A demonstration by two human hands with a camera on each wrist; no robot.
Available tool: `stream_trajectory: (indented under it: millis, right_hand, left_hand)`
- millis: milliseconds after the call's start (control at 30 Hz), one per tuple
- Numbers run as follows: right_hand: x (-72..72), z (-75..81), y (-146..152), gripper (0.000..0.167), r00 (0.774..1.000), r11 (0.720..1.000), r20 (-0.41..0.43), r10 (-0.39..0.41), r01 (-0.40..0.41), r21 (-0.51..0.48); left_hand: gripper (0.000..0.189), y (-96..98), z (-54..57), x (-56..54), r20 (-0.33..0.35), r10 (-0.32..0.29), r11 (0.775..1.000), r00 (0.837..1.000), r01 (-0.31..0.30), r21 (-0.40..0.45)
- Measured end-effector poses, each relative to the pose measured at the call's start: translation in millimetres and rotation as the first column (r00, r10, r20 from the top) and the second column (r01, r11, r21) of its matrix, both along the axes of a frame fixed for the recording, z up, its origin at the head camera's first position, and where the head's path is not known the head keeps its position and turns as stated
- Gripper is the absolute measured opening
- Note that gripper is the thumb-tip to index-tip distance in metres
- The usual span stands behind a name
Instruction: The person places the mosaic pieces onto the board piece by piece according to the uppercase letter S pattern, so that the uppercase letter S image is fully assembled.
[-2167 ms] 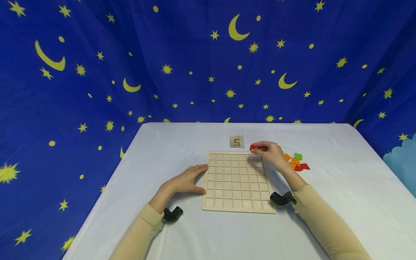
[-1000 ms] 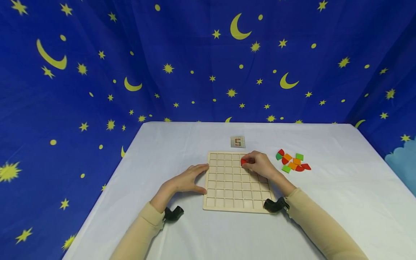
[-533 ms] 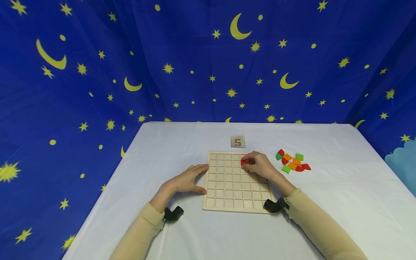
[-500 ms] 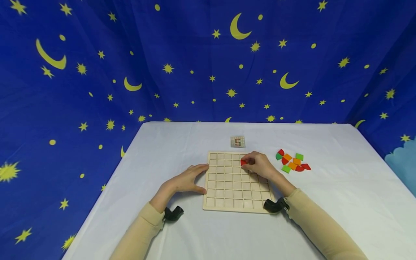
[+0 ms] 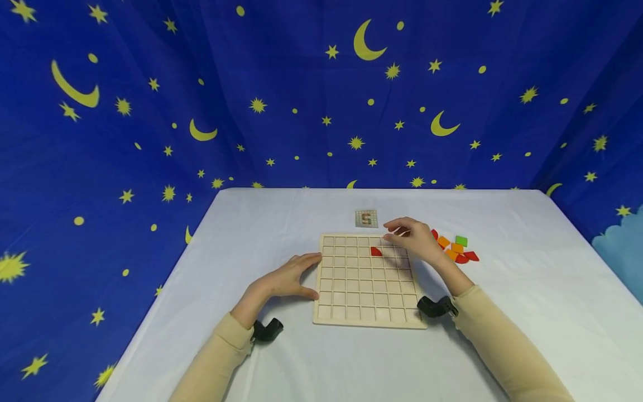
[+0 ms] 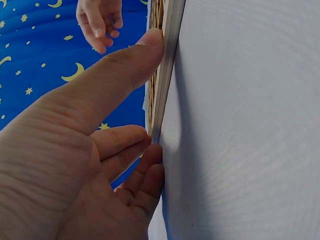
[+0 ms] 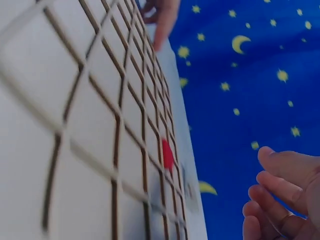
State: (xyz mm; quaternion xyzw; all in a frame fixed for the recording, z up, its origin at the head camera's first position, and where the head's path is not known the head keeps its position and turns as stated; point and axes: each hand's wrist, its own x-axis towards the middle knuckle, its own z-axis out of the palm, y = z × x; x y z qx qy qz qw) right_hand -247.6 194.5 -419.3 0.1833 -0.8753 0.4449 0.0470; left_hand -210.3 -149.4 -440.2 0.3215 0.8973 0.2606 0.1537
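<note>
A red quarter-round tile [image 5: 375, 252] lies in a cell of the square wooden grid board [image 5: 353, 281], in the second row from the far side; the right wrist view shows the tile [image 7: 167, 155] too. My right hand [image 5: 416, 240] hovers over the board's far right corner, nothing between its loosely bent fingers. Against the board's left edge rests my left hand [image 5: 288, 279], thumb and fingers spread apart. In the left wrist view the thumb [image 6: 142, 50] touches the board's side, and the fingertips meet it farther along.
Right of the board lie several loose tiles, among them a green tile [image 5: 461, 241], an orange tile [image 5: 457, 248] and a red tile [image 5: 471, 256], partly behind my right hand. A small pattern card [image 5: 366, 218] lies beyond the board on the white tablecloth [image 5: 281, 223].
My right hand brought the red quarter-round tile over from the board's far right, set it in a cell and let go. It has since lifted away to the right. The left hand stayed put.
</note>
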Motion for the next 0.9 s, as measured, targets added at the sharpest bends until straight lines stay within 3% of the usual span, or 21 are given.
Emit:
stream_trajectory:
  millis: [267, 533, 667, 900]
  right_hand:
    - [5.2, 1.7, 60.1, 0.041, 0.989, 0.987, 0.005, -0.151, 0.150, 0.051]
    - [12.3, -6.1, 112.0, 0.045, 0.947, 0.943, 0.040, -0.320, 0.314, 0.107]
    - [11.3, -16.3, 120.7, 0.042, 0.941, 0.935, 0.043, -0.335, 0.326, 0.140]
    - [5.1, -29.4, 123.1, 0.032, 0.970, 0.950, 0.034, -0.242, 0.229, 0.214]
  left_hand:
    - [0.095, -1.2, 0.0, 0.2, -0.001, 0.008, 1.000, 1.000, -0.008, -0.007]
    - [0.095, -4.5, 1.1, 1.7, 0.012, 0.029, 1.000, 1.000, -0.029, -0.007]
    - [0.096, -5.5, 0.9, 2.1, 0.019, 0.033, 0.999, 0.999, -0.033, -0.003]
    - [0.096, -4.8, -1.3, 1.5, 0.012, 0.013, 1.000, 1.000, -0.014, 0.022]
